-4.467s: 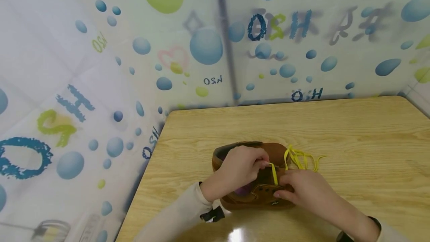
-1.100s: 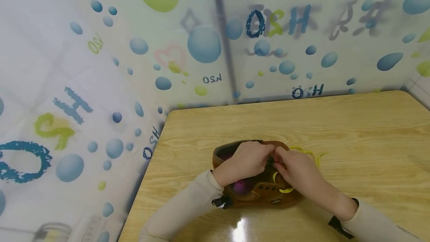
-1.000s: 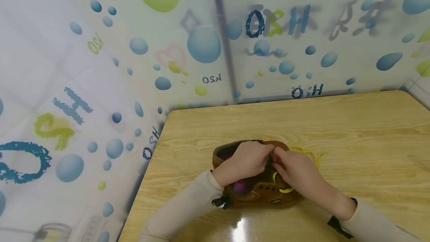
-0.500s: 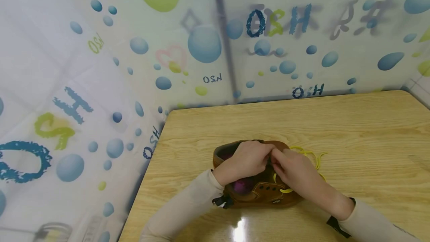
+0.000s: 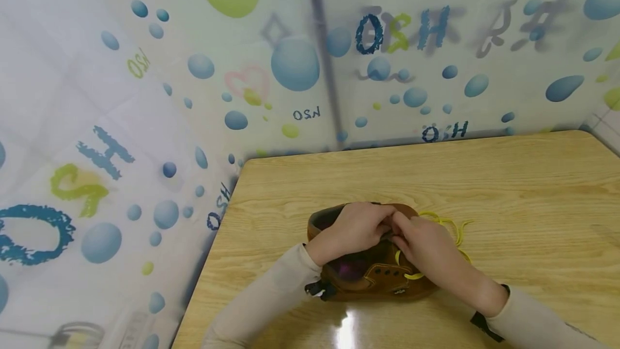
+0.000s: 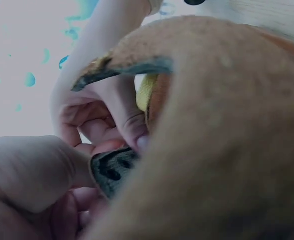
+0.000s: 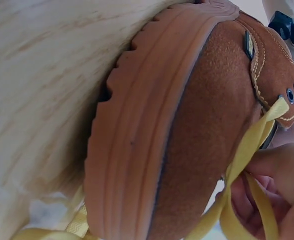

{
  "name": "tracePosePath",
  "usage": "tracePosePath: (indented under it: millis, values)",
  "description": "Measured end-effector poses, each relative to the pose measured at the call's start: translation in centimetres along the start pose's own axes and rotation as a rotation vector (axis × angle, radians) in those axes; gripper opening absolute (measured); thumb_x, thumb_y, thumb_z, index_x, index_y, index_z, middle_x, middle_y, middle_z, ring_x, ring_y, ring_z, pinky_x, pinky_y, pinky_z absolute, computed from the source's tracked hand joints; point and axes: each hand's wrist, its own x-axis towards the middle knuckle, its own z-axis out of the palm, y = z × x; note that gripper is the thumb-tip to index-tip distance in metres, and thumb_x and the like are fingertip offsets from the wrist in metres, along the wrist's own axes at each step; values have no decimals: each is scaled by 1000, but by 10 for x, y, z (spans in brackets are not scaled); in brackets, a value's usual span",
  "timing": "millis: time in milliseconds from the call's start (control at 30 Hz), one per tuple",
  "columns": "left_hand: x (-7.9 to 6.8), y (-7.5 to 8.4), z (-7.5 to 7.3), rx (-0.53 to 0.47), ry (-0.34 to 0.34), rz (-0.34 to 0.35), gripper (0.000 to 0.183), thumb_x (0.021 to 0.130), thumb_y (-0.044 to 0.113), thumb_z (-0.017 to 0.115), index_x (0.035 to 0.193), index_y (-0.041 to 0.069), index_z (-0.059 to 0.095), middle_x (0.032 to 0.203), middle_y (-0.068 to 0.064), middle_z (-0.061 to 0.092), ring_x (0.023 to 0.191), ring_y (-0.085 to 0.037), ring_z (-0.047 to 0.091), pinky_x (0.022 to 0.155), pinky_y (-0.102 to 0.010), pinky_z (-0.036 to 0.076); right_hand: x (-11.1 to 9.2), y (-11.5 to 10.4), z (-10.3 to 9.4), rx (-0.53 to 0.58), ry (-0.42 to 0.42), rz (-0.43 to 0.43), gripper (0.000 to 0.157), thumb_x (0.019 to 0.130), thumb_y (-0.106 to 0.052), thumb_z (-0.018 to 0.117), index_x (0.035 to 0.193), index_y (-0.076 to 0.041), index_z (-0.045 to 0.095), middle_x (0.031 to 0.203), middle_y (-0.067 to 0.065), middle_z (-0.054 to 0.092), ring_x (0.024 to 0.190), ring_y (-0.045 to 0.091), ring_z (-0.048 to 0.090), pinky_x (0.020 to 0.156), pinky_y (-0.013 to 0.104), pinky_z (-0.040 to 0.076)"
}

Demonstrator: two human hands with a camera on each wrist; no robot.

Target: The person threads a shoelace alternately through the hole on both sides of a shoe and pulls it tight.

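Observation:
A brown suede shoe (image 5: 382, 286) lies on its sole with the toe to the right. My left hand (image 5: 356, 230) reaches over its opening and grips the far eyelet flap, whose dark lining (image 6: 109, 172) with holes shows in the left wrist view. My right hand (image 5: 433, 244) meets it there, thumb and fingers pinched close at the flap. A yellow shoelace (image 7: 244, 152) comes out of the near flap's front eyelet and runs to the right hand's curled fingers; its tip is hidden. Something purple (image 5: 351, 269) shows inside the shoe.
The shoe stands on a wood-grain table (image 5: 271, 193). Loose lace trails past the toe to the right. Behind and to the left hangs a white sheet (image 5: 271, 139) with blue and green drops. Each wrist wears a dark strap (image 5: 486, 327).
Earlier the left hand held up lace while the right was at the near flap. Both hands then moved together to the far flap; over the last second only the fingers shift slightly.

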Motion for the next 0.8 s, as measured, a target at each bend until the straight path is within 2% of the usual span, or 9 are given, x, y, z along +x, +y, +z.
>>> tracePosePath:
  millis: [133,333,533,667,800]
  values:
    - [1,1,2,31,31,-4,7,93,26,71,97,23,67,82,8,71,57,-5,52,49,-16,33,0,0,-2,9,-30,26,33,76,-14,85,90,-13,54,63,-8,49,55,3,46,50,21,34]
    - [5,3,10,34,74,-32,8,90,25,74,93,23,67,78,9,70,57,-4,53,48,-15,33,-1,2,-2,5,-55,53,36,75,-17,86,91,-13,54,62,-6,54,55,7,53,48,23,36]
    - [4,5,11,-35,103,-36,17,91,15,71,106,22,69,86,8,74,61,-3,58,51,-12,37,-1,5,-4,24,-109,93,33,77,-21,85,91,-12,56,59,-6,53,50,5,47,47,22,34]
    - [3,2,3,-90,201,-40,19,95,13,66,112,22,69,94,8,75,65,-3,62,53,-10,39,-1,8,-5,57,-115,99,25,78,-21,84,87,-15,61,61,-8,56,52,0,43,49,20,34]
    - [2,-1,-13,-140,375,-32,14,98,13,62,108,20,69,95,6,74,68,-4,63,56,-11,41,-1,9,-7,78,-114,69,15,80,-19,82,82,-19,67,67,-11,62,57,-2,47,52,20,38]
